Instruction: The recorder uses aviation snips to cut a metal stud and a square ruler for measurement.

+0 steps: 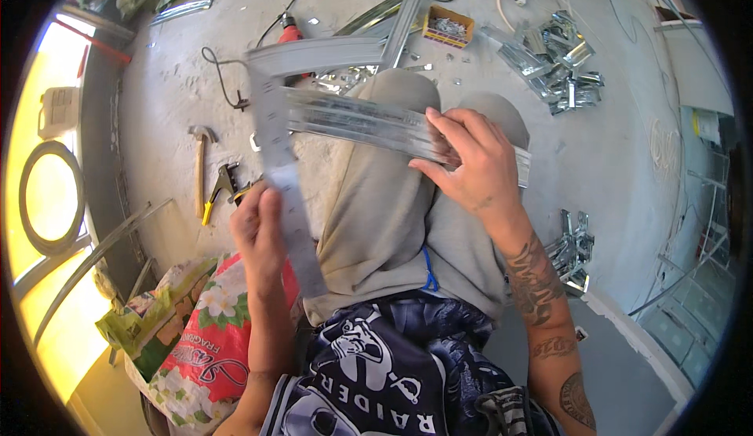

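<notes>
My right hand (471,157) pinches a shiny silver metal channel (357,122), thumb on its near side and fingers on its far side. The channel lies crosswise above my knees, its left end against an L-shaped grey metal strip (272,126). That strip has dark marks along its leg, which runs down toward my lap. My left hand (260,220) is closed at the edge of this leg, slightly blurred. The strip's upper arm reaches right to another grey metal profile (404,28); whether they are joined, I cannot tell.
On the floor at left lie a hammer (201,171) and a yellow-handled hand tool (222,187). Beyond my knees are a red power tool (290,29) with a black cable and a box of small fasteners (449,28). Cut metal pieces (561,67) are heaped at right; bags (208,334) stand near left.
</notes>
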`<action>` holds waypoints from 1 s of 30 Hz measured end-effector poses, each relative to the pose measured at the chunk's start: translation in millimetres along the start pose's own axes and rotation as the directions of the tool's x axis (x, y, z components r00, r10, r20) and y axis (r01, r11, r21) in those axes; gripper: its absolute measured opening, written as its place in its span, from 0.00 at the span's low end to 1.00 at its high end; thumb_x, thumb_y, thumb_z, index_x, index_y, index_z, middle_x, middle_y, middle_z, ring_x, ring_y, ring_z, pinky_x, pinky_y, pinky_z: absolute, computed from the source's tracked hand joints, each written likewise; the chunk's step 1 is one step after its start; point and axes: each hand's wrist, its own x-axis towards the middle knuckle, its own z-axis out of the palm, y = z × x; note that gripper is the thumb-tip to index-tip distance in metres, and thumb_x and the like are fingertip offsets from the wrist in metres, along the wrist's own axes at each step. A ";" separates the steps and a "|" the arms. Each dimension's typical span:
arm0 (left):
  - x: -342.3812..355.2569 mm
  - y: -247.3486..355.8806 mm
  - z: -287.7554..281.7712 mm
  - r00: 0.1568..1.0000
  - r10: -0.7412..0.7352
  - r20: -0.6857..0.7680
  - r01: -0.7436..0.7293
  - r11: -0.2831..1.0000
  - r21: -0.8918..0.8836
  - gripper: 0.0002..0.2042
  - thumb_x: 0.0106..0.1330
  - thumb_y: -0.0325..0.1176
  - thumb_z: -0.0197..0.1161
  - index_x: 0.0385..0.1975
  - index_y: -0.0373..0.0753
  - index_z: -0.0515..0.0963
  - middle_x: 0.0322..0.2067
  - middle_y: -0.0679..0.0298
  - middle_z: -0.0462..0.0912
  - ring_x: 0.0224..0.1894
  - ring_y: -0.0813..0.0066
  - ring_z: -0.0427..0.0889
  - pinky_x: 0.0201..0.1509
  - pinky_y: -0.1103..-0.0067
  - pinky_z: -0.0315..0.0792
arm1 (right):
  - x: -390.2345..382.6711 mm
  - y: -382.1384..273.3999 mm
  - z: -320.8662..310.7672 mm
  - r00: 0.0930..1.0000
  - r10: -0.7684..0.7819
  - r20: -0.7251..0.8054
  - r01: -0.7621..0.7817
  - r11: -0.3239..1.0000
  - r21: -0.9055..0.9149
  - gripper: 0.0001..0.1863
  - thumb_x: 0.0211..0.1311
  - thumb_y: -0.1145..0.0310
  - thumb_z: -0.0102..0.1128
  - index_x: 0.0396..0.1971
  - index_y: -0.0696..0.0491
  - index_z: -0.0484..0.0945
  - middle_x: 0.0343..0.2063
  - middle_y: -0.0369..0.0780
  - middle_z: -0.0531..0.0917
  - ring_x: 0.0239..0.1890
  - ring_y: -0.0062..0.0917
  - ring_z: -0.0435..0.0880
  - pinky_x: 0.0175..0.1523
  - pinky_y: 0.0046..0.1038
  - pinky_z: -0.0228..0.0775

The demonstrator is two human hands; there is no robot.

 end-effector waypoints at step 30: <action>-7.7 26.9 73.5 0.822 -0.204 0.531 0.268 0.962 -0.045 0.17 0.71 0.30 0.61 0.57 0.30 0.77 0.37 0.63 0.85 0.38 0.84 0.78 0.43 0.80 0.75 | -4.3 -4.7 -1.1 0.981 -0.163 -0.101 0.140 0.969 -0.204 0.26 0.38 0.66 0.80 0.44 0.47 0.84 0.57 0.43 0.74 0.64 0.43 0.68 0.63 0.45 0.64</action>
